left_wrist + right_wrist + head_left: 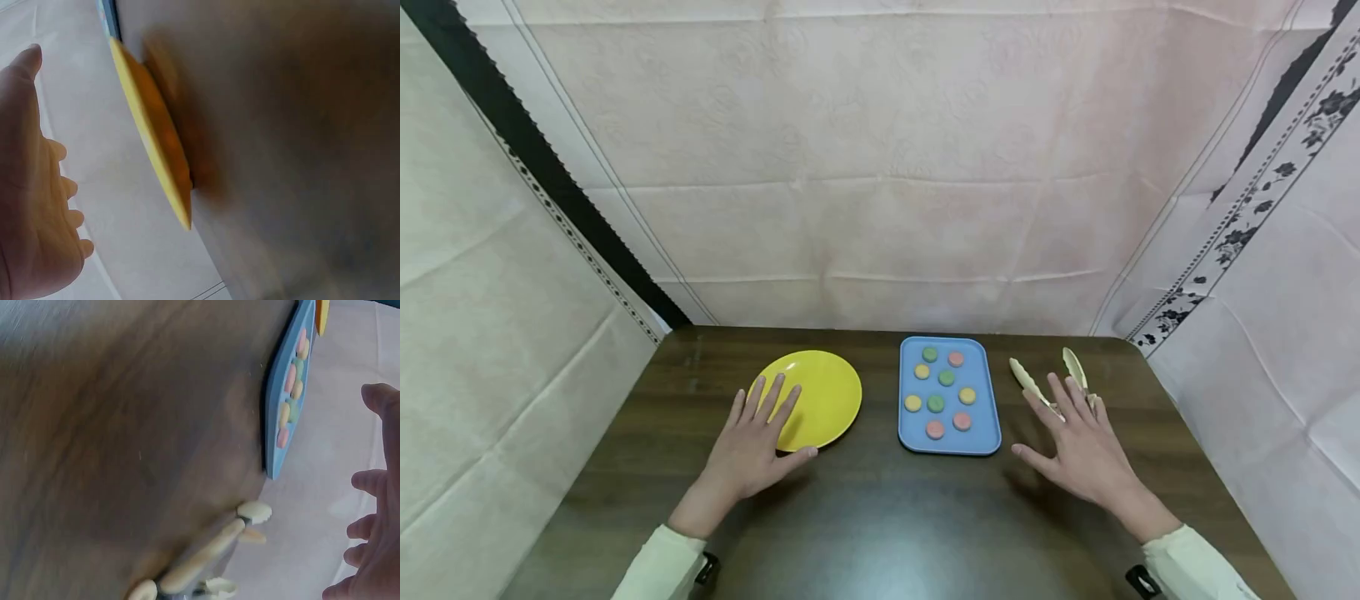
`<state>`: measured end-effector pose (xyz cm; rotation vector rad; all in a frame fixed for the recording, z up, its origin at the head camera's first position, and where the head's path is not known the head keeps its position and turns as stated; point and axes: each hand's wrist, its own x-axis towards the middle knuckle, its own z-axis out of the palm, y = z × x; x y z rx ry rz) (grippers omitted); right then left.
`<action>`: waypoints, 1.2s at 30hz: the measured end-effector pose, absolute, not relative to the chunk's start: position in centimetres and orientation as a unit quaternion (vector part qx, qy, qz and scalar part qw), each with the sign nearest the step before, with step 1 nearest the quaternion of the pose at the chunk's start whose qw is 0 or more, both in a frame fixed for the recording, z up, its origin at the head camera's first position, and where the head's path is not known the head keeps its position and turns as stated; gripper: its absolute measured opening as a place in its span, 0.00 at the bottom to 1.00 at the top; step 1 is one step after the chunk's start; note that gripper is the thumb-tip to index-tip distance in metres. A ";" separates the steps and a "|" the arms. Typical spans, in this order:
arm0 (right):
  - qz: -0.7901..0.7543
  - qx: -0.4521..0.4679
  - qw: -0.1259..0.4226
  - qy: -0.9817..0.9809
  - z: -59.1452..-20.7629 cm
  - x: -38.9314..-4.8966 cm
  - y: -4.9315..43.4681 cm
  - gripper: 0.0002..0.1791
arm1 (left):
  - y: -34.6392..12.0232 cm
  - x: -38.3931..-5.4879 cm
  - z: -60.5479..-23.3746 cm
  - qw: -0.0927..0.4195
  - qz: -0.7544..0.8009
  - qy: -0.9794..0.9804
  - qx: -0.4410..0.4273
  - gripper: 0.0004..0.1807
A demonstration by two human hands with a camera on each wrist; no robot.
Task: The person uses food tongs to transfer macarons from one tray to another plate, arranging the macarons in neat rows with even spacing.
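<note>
My left hand (748, 454) is held over the near left edge of a round yellow plate (827, 392), fingers spread and nothing in its grasp. The left wrist view shows a gap between that hand and the plate (147, 131). On the right, my right hand (1086, 450) spreads its fingers above cream-coloured tongs (1027, 379), partly covering them. The right wrist view has the tongs (203, 556) lying on the table, apart from the hand. Between the hands lies a blue rectangular tray (913, 437) with several small green, pink and yellow discs (936, 403).
Plate, tray and tongs lie in a row toward the far side of a dark wooden table (880, 525). Pale cloth (880, 167) hangs behind the table and along both sides. Each wrist wears a black band (1142, 581) at a light sleeve.
</note>
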<state>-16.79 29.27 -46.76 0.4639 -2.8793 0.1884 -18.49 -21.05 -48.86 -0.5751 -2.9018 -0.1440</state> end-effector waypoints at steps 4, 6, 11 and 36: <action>0.056 0.161 0.106 -0.980 -45.6 -16.9 30.5 0.48 | -21.6 -18.8 -48.1 0.076 -0.064 -0.978 -0.182 0.52; 0.053 0.163 0.105 -0.980 -45.1 -17.1 31.3 0.47 | -22.0 -19.0 -48.0 0.070 -0.075 -0.979 -0.177 0.52; 0.060 0.153 0.095 -0.982 -44.3 -17.7 33.2 0.49 | -23.2 -19.4 -48.0 0.074 -0.121 -0.977 -0.160 0.51; 0.178 0.029 0.077 -0.981 -47.9 -18.5 36.5 0.55 | -25.9 -21.0 -50.9 -0.050 -0.473 -0.879 0.020 0.54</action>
